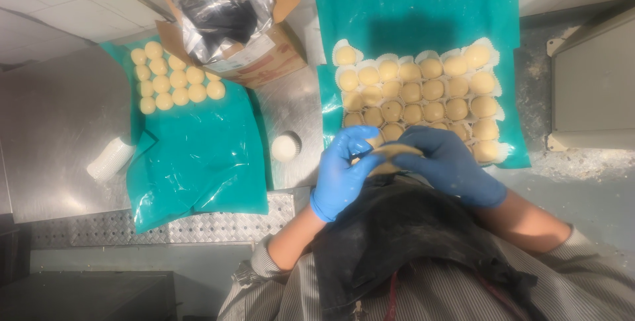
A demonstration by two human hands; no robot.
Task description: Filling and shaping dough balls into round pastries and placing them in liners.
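Note:
Both my hands wear blue gloves and meet just above my dark apron. My left hand (340, 169) and my right hand (446, 162) pinch a flattened piece of pale dough (391, 153) between their fingers. Just beyond them a teal sheet (410, 3) carries several rows of dough balls in white paper cups (423, 89). A second teal sheet (198, 155) on the left holds several bare dough balls (173, 79) at its far end.
A stack of white paper cups (286, 147) stands on the steel counter between the sheets, and another stack (111, 159) lies at the left. An open cardboard box with a silvery bag (228, 16) sits behind. A grey lidded bin (592, 76) is at right.

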